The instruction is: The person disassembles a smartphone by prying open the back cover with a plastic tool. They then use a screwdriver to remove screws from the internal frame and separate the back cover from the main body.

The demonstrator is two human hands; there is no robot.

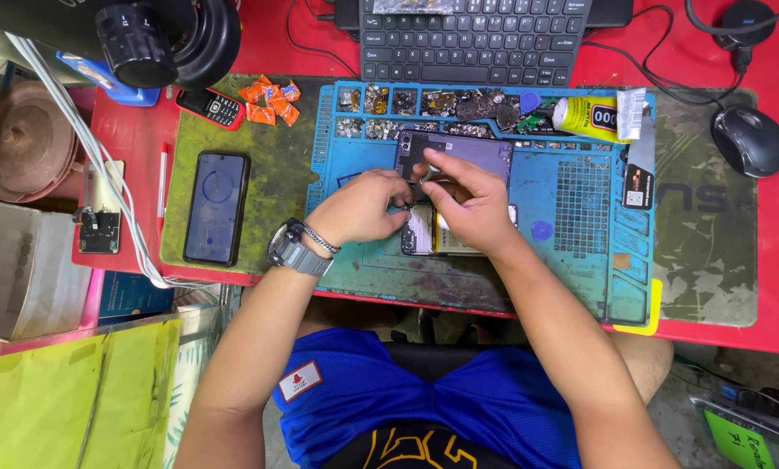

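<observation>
Both hands pinch at an opened smartphone (455, 156) lying mid blue repair mat (572, 260): left hand (359, 208) fingers closed on its near-left edge, right hand (469, 201) pressing w/ fingertips together on its centre. Glue tube (591, 115) far right; second phone (217, 208) left.

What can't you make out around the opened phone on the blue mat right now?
Head view only:
- Opened phone: its middle is hidden by the left hand and right hand.
- Fingertips: whatever they pinch is too small to tell.
- Small parts in the blue silicone repair mat top trays: too tiny to identify.
- Black keyboard: cut off by the top edge.
</observation>
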